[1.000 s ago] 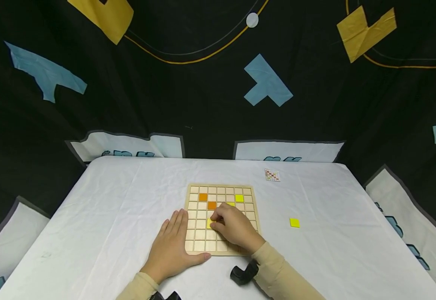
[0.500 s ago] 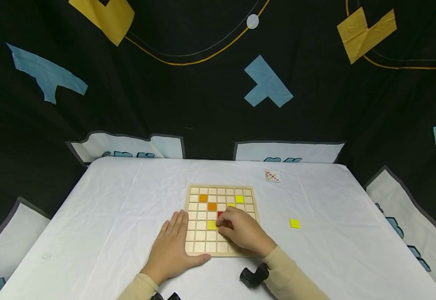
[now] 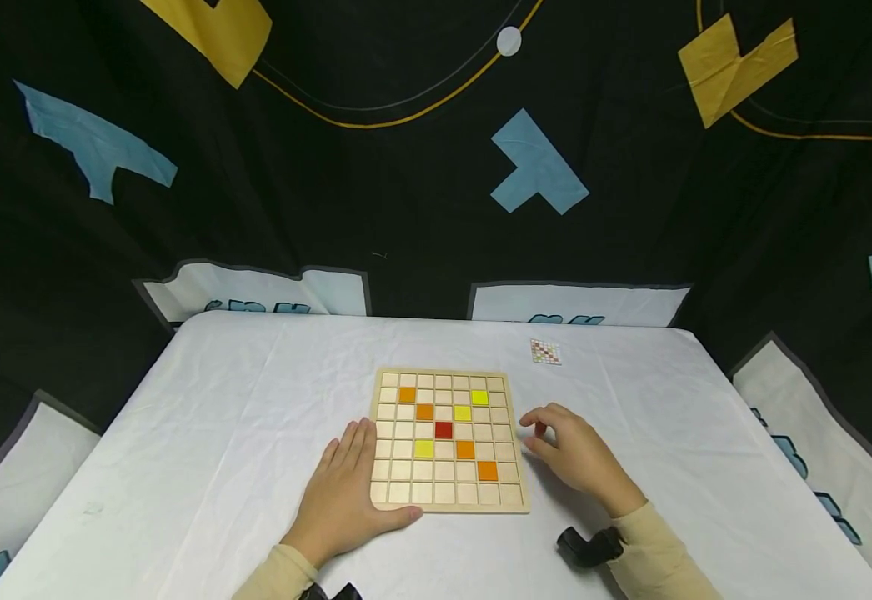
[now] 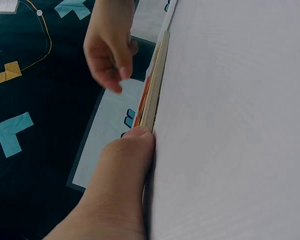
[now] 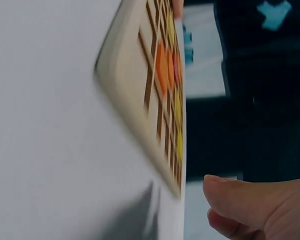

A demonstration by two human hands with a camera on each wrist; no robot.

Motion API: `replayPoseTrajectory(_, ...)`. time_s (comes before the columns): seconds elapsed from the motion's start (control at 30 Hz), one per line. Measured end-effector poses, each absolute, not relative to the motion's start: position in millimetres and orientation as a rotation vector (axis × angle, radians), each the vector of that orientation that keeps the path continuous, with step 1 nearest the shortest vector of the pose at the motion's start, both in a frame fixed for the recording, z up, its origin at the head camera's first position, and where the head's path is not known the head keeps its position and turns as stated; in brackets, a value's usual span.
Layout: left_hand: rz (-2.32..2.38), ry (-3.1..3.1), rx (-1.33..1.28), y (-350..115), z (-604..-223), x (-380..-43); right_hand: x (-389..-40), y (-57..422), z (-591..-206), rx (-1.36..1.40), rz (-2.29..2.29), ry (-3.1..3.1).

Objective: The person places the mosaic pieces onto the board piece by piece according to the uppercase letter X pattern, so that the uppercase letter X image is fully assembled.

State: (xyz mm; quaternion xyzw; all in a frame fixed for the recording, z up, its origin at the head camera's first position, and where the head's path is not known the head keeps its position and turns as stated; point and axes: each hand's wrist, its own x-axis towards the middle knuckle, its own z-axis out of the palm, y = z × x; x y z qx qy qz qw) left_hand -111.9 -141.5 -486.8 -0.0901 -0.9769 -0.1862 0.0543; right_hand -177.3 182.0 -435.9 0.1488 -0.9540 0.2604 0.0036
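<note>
A square wooden grid board (image 3: 400, 492) lies flat, with orange tiles (image 3: 487, 471), a red tile (image 3: 443, 430) in the middle and yellow tiles (image 3: 424, 449) set in its cells. Along the board's left edge rests my left hand (image 3: 349, 492), fingers straight; its thumb touches the near edge, as the left wrist view also shows. My right hand (image 3: 574, 450) hovers just off the board's right side, fingers loosely bent, nothing seen between them. It covers the spot where a loose yellow tile lay.
A small card (image 3: 545, 352) printed with a coloured grid lies beyond the board, to the right. White cloth (image 3: 256, 375) covers the table. A black curtain with blue and yellow shapes hangs behind it.
My right hand has lifted away from the yellow tile's cell and moved right, off the board, uncovering the red tile and two orange ones. The left hand stays put.
</note>
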Motion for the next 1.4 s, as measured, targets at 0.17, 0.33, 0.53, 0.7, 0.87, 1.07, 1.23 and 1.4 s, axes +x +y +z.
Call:
replayPoseTrajectory(0.17, -0.593, -2.968, -0.278, -141, -488, -112, -174, 221, -442, 0.404, 0.797, -2.986)
replayPoseTrajectory(0.33, -0.593, -2.958, -0.275, -141, -488, -113, -171, 250, -445, 0.355, 0.723, -2.998)
replayPoseTrajectory(0.53, -0.596, -2.970, -0.279, -141, -487, -113, -169, 271, -446, 0.249, 0.626, -3.093)
replayPoseTrajectory(0.7, -0.586, -2.982, -0.281, -142, -486, -112, -171, 275, -450, 0.232, 0.650, -3.138)
replayPoseTrajectory(0.87, -0.573, -2.983, -0.290, -142, -486, -112, -172, 271, -453, 0.221, 0.728, -3.100)
replayPoseTrajectory(1.07, -0.571, -2.987, -0.295, -142, -486, -112, -176, 265, -455, 0.194, 0.862, -3.030)
replayPoseTrajectory(1.23, -0.571, -2.980, -0.295, -142, -485, -112, -179, 250, -456, 0.130, 0.943, -2.989)
replayPoseTrajectory(1.4, -0.563, -2.980, -0.293, -142, -486, -112, -183, 223, -457, 0.132, 1.056, -2.945)
